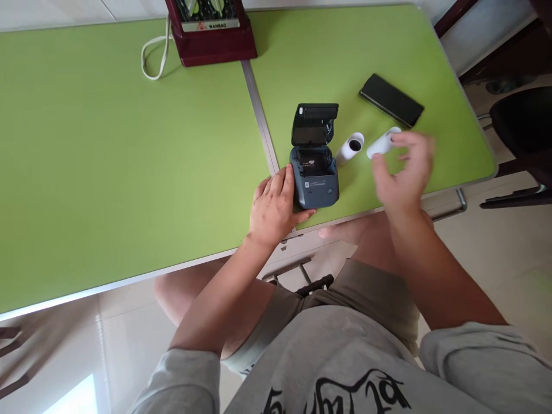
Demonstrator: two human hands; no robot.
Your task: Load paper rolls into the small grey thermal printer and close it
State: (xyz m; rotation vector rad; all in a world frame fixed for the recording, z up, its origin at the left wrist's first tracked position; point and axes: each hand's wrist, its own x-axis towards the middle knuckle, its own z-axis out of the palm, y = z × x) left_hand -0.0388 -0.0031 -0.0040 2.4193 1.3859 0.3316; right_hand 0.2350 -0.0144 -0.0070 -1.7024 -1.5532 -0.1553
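Observation:
A small dark blue label printer stands near the table's front edge, its black lid raised and its roll compartment exposed. My left hand grips it, fingers along its left side and thumb at the front edge. Just right of the printer is a white paper roll with a dark core end. Another white roll lies farther right, between the spread thumb and index finger of my right hand. That hand is slightly blurred; its fingertips overlap the roll, and firm contact is unclear.
A black phone-like slab lies behind the rolls. A dark red appliance with a white cord sits at the back of the green table. A metal strip crosses the tabletop. A dark chair is at right.

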